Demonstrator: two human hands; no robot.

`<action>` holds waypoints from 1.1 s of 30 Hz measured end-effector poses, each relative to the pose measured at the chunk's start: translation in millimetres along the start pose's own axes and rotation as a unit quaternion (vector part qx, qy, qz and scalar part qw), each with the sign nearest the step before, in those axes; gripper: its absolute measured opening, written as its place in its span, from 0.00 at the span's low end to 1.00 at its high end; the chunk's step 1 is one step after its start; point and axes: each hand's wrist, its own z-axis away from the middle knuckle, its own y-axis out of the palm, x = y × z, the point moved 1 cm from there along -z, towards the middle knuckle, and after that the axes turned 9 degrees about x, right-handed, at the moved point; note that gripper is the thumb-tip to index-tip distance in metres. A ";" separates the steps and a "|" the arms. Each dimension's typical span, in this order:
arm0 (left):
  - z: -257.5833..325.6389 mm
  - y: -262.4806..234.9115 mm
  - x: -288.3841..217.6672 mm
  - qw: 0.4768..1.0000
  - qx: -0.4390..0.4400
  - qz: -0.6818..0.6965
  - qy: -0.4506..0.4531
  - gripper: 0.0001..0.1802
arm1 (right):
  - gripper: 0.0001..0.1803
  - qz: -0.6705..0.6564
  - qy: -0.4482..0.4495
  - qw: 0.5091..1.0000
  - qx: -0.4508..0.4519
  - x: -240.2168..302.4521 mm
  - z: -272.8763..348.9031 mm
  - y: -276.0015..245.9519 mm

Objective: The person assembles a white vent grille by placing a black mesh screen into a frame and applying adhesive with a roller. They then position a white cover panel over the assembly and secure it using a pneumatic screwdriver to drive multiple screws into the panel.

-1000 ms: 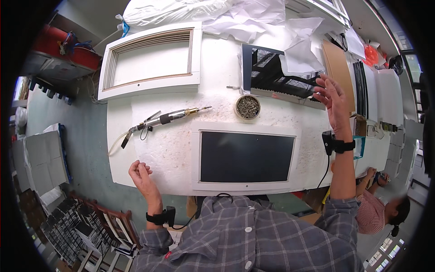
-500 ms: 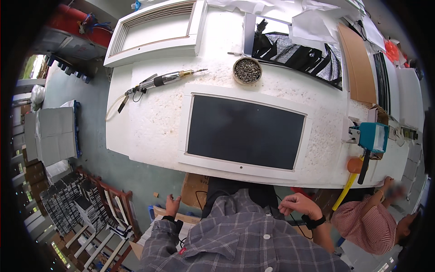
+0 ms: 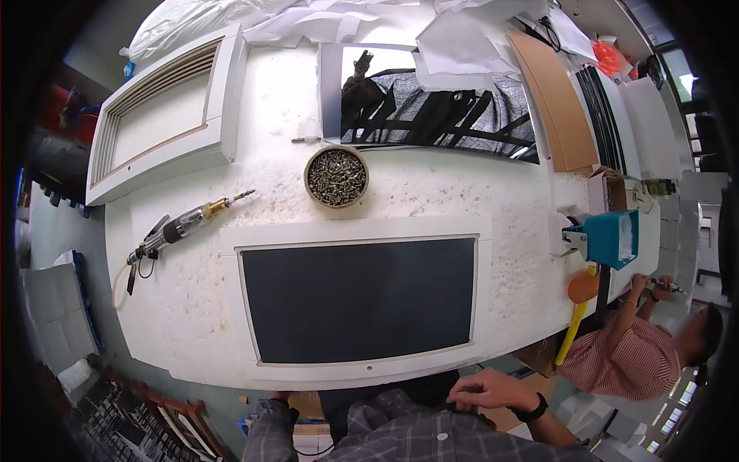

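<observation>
White table [image 3: 523, 246]: a white frame [image 3: 315, 373] at the near edge already holds its dark panel [image 3: 362, 300]; the driver [image 3: 185, 223] is not yet taken up. Right hand [image 3: 493, 390]: loosely curled, apparently empty. Left hand [image 3: 281, 395]: mostly hidden, state unclear. Bowl [image 3: 336, 206]: loose screws [image 3: 336, 177].

Mostly single items on one white worktable [image 3: 519, 269]; two people in view.
One white frame [image 3: 431, 365] around one dark panel [image 3: 358, 300]; one stack of open white frames [image 3: 224, 115], its layers too close to count; one power screwdriver [image 3: 187, 222]; one small metal rod [image 3: 306, 140]; one round bowl [image 3: 336, 205]; screws [image 3: 336, 175] inside it, too many to count; one glossy dark sheet [image 3: 439, 108]; one brown cardboard sheet [image 3: 553, 104]; several thin black panels [image 3: 610, 115], not countable; one teal box-like holder [image 3: 610, 237]; one yellow-handled tool [image 3: 573, 331]; the wearer's one right hand [image 3: 493, 391], and one left hand [image 3: 282, 395] as a sliver; one black wristband [image 3: 533, 408]; one co-worker [image 3: 623, 354] in stripes.
</observation>
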 end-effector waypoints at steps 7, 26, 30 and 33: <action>-0.5 40.9 -35.0 0.999 0.033 -0.031 0.013 0.20 | 0.13 0.060 -0.219 0.957 -0.181 56.3 -5.0 -32.4; -5.7 24.1 -64.3 0.994 0.051 -0.088 0.033 0.20 | 0.10 0.026 -0.150 0.964 -0.220 68.2 -42.9 -40.9; -12.1 -4.9 -67.7 0.987 0.050 -0.130 0.077 0.20 | 0.11 0.047 -0.194 0.951 -0.235 56.8 -48.3 -37.3; -13.9 -27.4 -90.0 0.974 0.058 -0.172 0.136 0.20 | 0.11 0.065 -0.247 0.936 -0.244 51.7 -46.5 -35.7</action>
